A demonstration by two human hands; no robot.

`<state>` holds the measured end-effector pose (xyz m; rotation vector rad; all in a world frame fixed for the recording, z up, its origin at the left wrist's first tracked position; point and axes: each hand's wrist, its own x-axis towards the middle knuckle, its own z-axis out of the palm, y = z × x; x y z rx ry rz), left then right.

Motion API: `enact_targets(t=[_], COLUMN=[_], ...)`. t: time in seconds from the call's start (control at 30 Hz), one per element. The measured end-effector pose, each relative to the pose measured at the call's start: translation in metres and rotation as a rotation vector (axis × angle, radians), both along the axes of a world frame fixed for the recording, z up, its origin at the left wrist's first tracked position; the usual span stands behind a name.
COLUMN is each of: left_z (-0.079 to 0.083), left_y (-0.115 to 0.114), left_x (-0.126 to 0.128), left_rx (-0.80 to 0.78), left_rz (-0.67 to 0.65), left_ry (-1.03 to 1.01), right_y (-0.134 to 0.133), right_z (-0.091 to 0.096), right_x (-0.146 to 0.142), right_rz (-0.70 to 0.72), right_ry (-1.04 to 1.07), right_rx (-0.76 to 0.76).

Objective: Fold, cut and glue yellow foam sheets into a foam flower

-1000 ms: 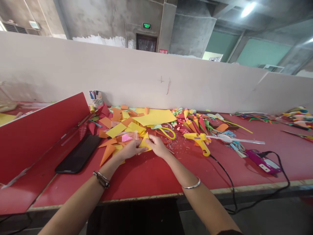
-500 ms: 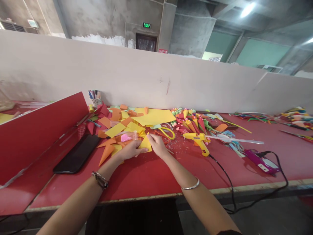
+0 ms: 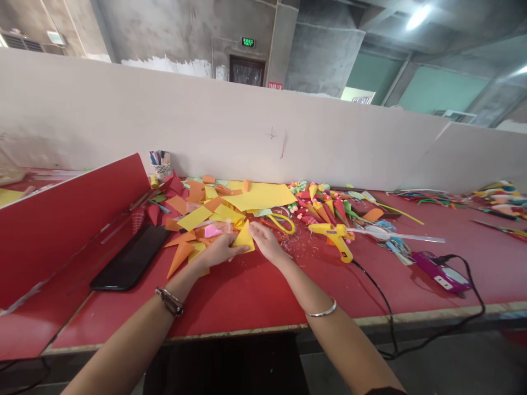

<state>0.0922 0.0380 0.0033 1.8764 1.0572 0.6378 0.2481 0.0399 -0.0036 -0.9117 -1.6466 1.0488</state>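
A small piece of yellow paper (image 3: 244, 238), rising to a point at its top, is between my two hands above the red table. My left hand (image 3: 223, 250) is closed on its left side, with the thumb along the lower edge. On the right, my right hand (image 3: 265, 241) is closed at its edge near the tip; part of the fingers is hidden. Just behind lie loose yellow and orange pieces (image 3: 195, 218), a pink piece (image 3: 213, 230) and yellow-handled scissors (image 3: 283, 224).
A yellow glue gun (image 3: 336, 238) lies at right, its cord running past a purple power strip (image 3: 442, 272). Several small colourful cones (image 3: 325, 208) are heaped behind it. At left are a black phone (image 3: 129, 259), a red panel (image 3: 74, 225) and a pen cup (image 3: 161, 164).
My right hand's fingers have shifted slightly at the edge of the yellow paper, and more of its pointed tip shows. My left hand keeps its hold.
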Motion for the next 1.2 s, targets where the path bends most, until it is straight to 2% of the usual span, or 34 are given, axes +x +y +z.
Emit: enact_targets(t=[0.07, 0.13, 0.2, 0.3, 0.4, 0.47, 0.53, 0.63, 0.73, 0.97, 1.07, 1.2], left_z=[-0.001, -0.002, -0.004, -0.005, -0.002, 0.000, 0.002, 0.002, -0.002, -0.006, -0.006, -0.005], left_y=[0.003, 0.006, 0.009, 0.012, 0.012, 0.010, 0.009, 0.008, 0.009, 0.012, 0.012, 0.009], left_x=[-0.001, -0.002, -0.002, -0.002, -0.002, -0.002, -0.002, -0.002, -0.002, -0.003, -0.003, -0.001], left_rx=[0.022, 0.030, 0.043, 0.041, -0.102, -0.242, -0.317, -0.235, -0.141, -0.130, -0.129, -0.150], left_rz=[0.045, 0.063, 0.093, 0.209, 0.328, 0.357, 0.369, 0.396, 0.432, 0.476, 0.485, 0.450], left_ry=[-0.021, -0.070, -0.147, -0.268, -0.349, -0.404, -0.465, -0.499, -0.487, -0.492, -0.504, -0.525], right_y=[0.000, 0.001, 0.001, 0.002, 0.002, 0.000, -0.001, -0.003, -0.003, -0.005, -0.005, -0.003], right_z=[-0.001, -0.002, -0.001, 0.001, 0.003, 0.004, 0.003, 0.002, 0.002, 0.006, 0.007, 0.006], right_x=[-0.001, -0.001, 0.000, 0.003, 0.004, 0.004, 0.004, 0.004, 0.003, 0.003, 0.003, 0.003], right_rz=[0.082, 0.080, -0.004, -0.153, -0.181, -0.147, -0.108, -0.049, -0.013, 0.027, 0.005, -0.094], right_ry=[0.001, -0.011, -0.007, 0.066, 0.100, 0.046, -0.046, -0.151, -0.168, -0.140, -0.135, -0.122], right_rx=[-0.054, -0.078, -0.048, 0.079, 0.194, 0.231, 0.270, 0.320, 0.316, 0.291, 0.291, 0.262])
